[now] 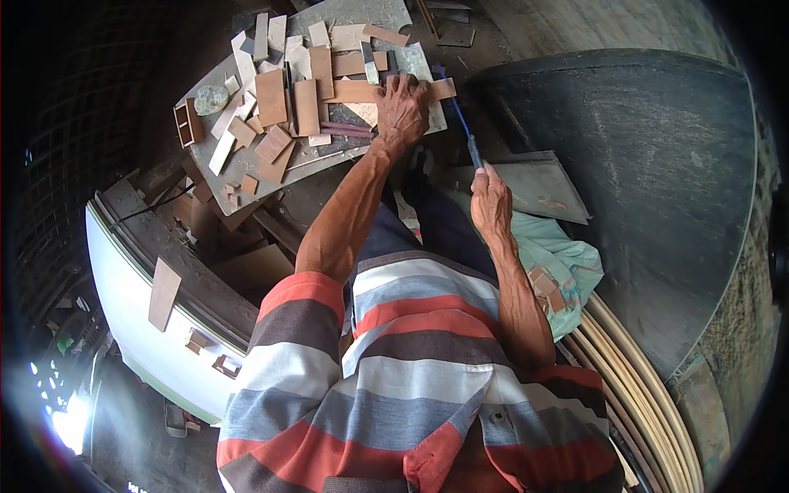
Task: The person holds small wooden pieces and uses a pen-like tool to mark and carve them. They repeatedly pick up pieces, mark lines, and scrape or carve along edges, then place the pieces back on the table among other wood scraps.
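Note:
My left hand [402, 107] presses flat on a long brown wooden strip [349, 90] lying across a grey work board [394, 16]. The strip's right end sticks out past my fingers near the board's edge. My right hand [491, 200] grips the dark handle of a thin blue-bladed tool [460, 123]. The tool's tip reaches up to the strip's right end. Whether the blade touches the wood I cannot tell.
Many cut wood pieces [271, 97] cover the board, with a small open wooden box [187, 122] at its left. A big dark curved panel [649, 181] fills the right. A teal cloth holding small blocks [567, 263] and pale curved strips [649, 394] lie lower right. A white-sided structure [123, 287] stands left.

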Demonstrator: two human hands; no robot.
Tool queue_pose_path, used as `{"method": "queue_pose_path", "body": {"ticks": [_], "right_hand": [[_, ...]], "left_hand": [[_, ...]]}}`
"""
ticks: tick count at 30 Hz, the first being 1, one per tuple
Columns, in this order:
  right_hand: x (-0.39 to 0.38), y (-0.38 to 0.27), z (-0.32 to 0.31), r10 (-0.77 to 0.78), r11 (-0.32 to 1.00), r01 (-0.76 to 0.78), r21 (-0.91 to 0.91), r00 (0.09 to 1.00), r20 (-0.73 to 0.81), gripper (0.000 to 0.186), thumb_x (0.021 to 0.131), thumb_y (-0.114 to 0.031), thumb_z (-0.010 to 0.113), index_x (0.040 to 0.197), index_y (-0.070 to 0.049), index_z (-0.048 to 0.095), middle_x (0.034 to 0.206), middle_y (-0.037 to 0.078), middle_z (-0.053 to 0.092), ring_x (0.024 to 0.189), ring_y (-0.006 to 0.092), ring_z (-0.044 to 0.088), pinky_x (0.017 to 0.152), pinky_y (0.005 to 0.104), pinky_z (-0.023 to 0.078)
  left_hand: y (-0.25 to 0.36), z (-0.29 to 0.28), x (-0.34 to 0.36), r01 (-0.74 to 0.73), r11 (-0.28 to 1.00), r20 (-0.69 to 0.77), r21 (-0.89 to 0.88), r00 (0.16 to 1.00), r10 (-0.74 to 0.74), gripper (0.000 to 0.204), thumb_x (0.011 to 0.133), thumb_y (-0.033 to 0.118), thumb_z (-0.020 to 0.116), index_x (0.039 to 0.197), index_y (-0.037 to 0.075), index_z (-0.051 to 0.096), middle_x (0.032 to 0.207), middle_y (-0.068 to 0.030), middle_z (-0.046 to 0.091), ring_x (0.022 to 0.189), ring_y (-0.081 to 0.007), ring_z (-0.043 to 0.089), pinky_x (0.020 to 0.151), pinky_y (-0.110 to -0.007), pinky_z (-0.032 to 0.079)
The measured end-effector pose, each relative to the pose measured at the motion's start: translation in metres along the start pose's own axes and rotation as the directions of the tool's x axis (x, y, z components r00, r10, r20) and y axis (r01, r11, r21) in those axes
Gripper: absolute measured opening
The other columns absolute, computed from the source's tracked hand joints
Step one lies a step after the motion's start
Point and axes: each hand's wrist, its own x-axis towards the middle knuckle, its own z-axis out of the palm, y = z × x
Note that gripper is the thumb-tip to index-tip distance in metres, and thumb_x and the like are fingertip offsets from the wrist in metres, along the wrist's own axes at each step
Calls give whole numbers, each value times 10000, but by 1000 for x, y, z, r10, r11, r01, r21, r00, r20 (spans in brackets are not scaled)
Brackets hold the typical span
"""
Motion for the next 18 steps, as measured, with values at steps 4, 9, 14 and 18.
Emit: {"method": "queue_pose_path", "body": {"ticks": [4,9,14,18], "right_hand": [[-1,-2,4,-74,990,67,-124,996,-52,403,972,-254,428,1244,19,548,1081,270,635,1008,454,596,863,500,468],[7,4,4,20,984,-18,-175,1000,6,370,943,-249,505,1182,28,559,1183,256,593,1089,422,572,898,480,461],[5,-8,-6,-18,991,23,-133,999,46,352,908,-280,597,1128,-17,518,967,240,654,911,434,632,807,505,485],[0,-19,-6,-80,964,61,-259,995,-65,299,912,-246,592,1119,-60,483,774,220,664,746,452,646,719,524,494]], "left_hand": [[-3,2,-1,-23,999,-1,33,1000,23,422,778,200,662,1193,152,610,1178,-87,493,1130,-304,436,847,-491,371],[1,-4,0,7,1000,37,5,999,-7,438,762,170,649,1197,164,604,1175,-75,498,1129,-299,436,860,-494,366],[-2,5,0,42,999,4,-35,999,-41,471,711,141,667,1178,168,608,1171,-72,496,1144,-296,428,885,-509,361],[-4,6,0,-14,1000,5,10,1000,14,431,772,188,649,1198,171,584,1165,-56,505,1123,-302,431,823,-493,371]]}}
